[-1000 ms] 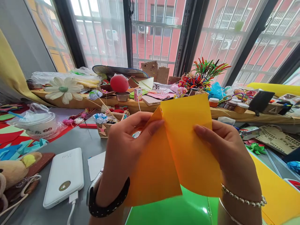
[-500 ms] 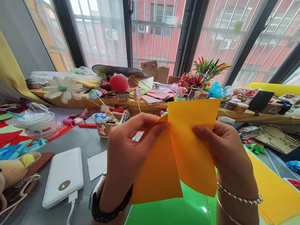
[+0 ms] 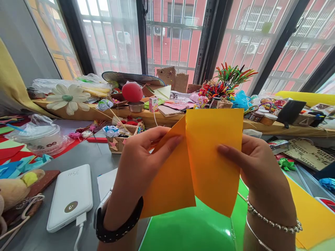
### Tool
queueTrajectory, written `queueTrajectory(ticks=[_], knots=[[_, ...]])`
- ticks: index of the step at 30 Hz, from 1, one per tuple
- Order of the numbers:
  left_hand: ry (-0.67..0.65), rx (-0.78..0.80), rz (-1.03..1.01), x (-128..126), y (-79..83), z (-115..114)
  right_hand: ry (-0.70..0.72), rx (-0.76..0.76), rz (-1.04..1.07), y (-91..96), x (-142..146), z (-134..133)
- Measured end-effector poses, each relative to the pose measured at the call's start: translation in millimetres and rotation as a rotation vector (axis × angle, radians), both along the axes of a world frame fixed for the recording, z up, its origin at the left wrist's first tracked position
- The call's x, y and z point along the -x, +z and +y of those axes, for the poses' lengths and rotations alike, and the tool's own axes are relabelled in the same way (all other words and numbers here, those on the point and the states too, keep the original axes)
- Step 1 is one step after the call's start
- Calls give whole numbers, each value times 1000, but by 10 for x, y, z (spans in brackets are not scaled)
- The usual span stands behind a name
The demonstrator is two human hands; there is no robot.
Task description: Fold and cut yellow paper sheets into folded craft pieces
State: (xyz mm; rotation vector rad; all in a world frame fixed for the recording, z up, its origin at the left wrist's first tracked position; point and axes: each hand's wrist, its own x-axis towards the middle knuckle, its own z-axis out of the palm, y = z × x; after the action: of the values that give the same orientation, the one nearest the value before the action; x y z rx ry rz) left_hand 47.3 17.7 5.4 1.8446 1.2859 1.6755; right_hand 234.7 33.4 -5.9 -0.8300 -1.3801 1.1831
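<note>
You are holding up plain orange-yellow paper in front of you. It has two sides that meet along a line near the middle. The left side looks darker and its top slants. The right side is brighter, with a straight top and a slanting bottom. You can't tell if they are joined all the way.

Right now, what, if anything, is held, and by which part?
Orange paper: the left grip pinches its left part near the top; the right grip holds its right edge.
</note>
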Motion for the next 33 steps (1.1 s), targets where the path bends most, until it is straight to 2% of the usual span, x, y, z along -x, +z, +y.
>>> queueTrajectory(ticks=[6,11,16,22,27,29,33], knots=[[27,-16,13,-32,9,-52,-37,16,44,-41,-5,9],[158,-79,-116,-144,-14,-111,-33,81,71,-13,12,1],[167,-146,-93,-160,-19,-119,-22,111,76,8,24,-7],[126,-222,107,-53,-14,-96,0,43,63,-62,10,58],[222,-200,51,-39,-27,-71,48,-32,-29,-22,-23,32],[193,-161,14,-28,-25,-56,35,-56,-73,1,-32,2],[-42,14,-54,12,-9,-30,-85,-55,-58,24,-11,-52]])
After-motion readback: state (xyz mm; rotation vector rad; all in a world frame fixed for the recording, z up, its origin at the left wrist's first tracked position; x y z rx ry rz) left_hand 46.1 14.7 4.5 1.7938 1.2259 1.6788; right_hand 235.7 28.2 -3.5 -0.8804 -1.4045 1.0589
